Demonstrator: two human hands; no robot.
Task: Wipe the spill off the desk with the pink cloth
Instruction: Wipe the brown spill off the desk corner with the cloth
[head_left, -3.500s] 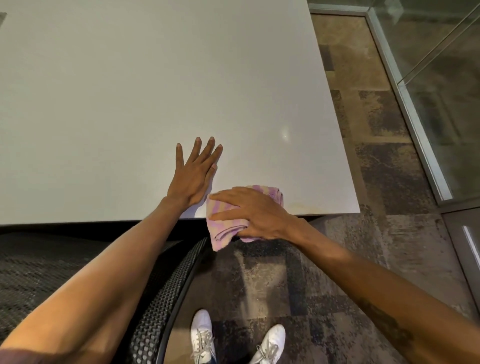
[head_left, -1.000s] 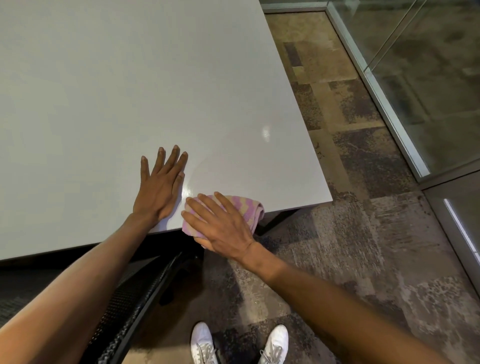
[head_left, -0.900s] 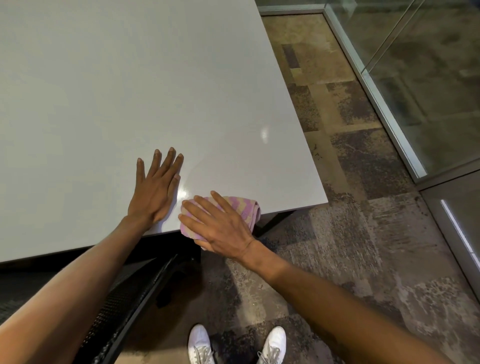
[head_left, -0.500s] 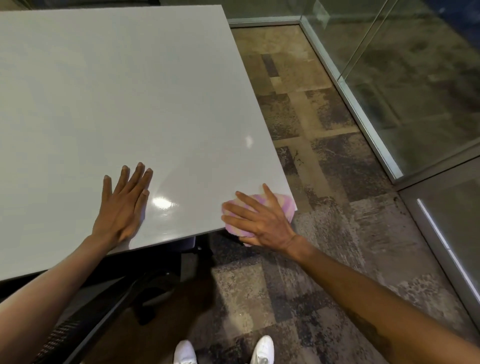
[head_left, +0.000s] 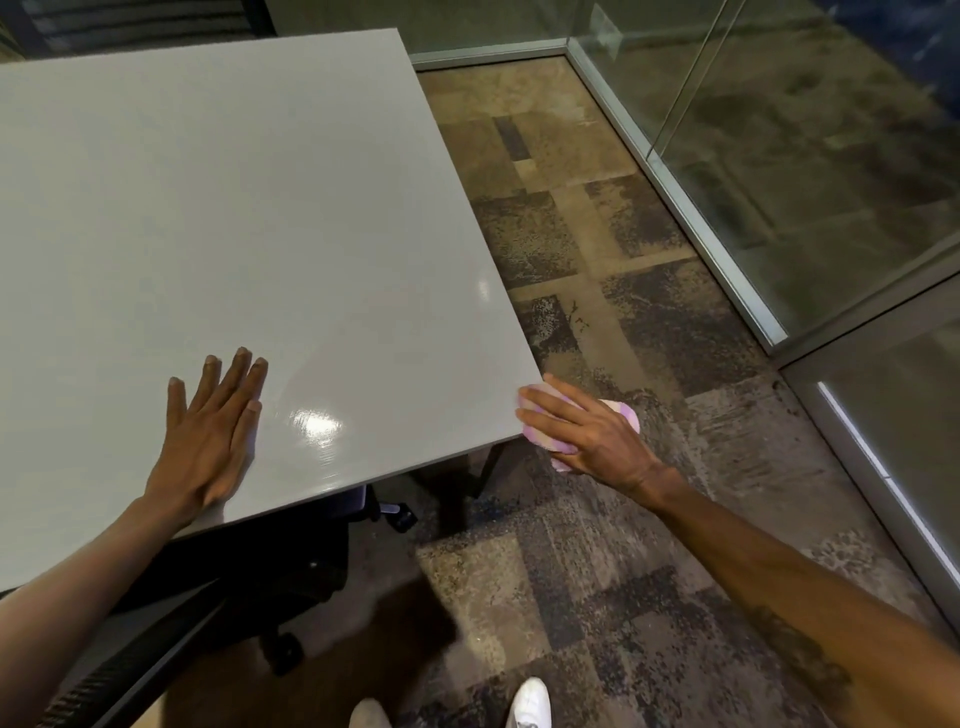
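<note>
The white desk (head_left: 249, 218) fills the upper left. My left hand (head_left: 210, 431) lies flat on it near the front edge, fingers spread, holding nothing. My right hand (head_left: 587, 431) is just past the desk's near right corner, over the floor, with the pink striped cloth (head_left: 621, 413) under its palm and fingers. Most of the cloth is hidden by the hand. A glossy damp-looking sheen (head_left: 319, 423) shows on the desk between the two hands.
A black mesh office chair (head_left: 171, 618) stands under the desk's front edge at lower left. Patterned carpet tiles (head_left: 597, 260) cover the floor on the right. A glass partition with a metal frame (head_left: 717, 249) runs along the far right. My white shoes (head_left: 527, 704) are at the bottom.
My right hand has swept the pink cloth rightwards along the front edge and off the desk's near right corner. My left hand has stayed flat on the desk.
</note>
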